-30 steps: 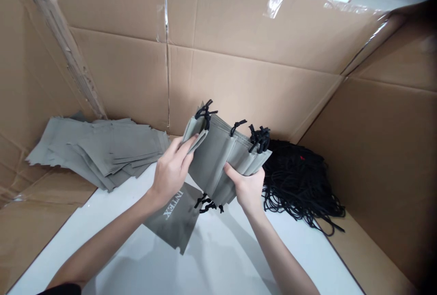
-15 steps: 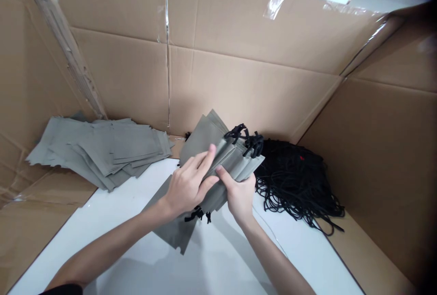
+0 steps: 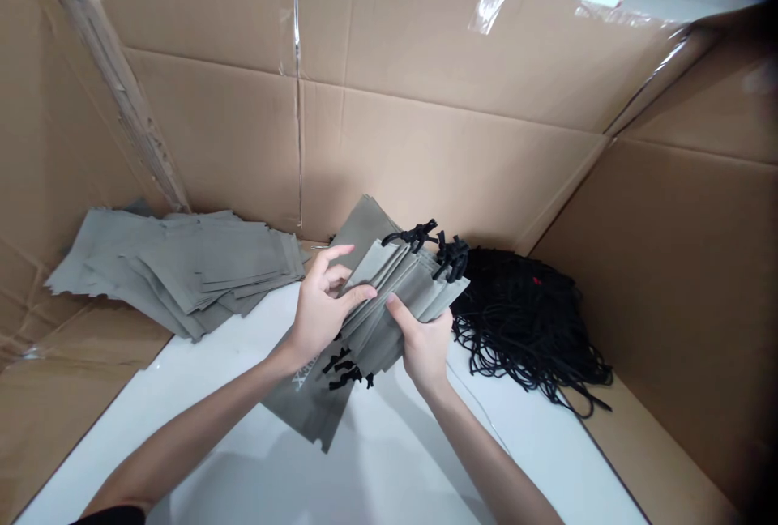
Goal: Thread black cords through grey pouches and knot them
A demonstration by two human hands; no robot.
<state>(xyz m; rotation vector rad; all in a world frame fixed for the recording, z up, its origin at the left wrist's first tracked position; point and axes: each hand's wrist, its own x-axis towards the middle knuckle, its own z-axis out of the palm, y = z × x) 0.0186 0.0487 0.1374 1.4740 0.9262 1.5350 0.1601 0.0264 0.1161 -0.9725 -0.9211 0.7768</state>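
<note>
My right hand (image 3: 427, 344) grips a thick stack of grey bags (image 3: 404, 290) near the middle, its thumb on top. At the stack's left side is my left hand (image 3: 322, 302), its thumb on the near bags and its index finger stretched out above them. Knotted black cords (image 3: 453, 256) stick out at the stack's upper end, and more knots (image 3: 349, 371) show at its lower left. Under the stack and my left hand lies a flat grey bag (image 3: 319, 411) with partly visible white lettering.
A spread pile of grey bags (image 3: 200, 266) lies at the back left. To the right sits a heap of black cords (image 3: 528, 322). Cardboard walls (image 3: 450, 152) surround the white table (image 3: 292, 476) at the back and both sides.
My left hand has shifted slightly left and its fingers have moved off the stack's top. Bags at the left edge have fanned apart, and white lettering now shows beneath.
</note>
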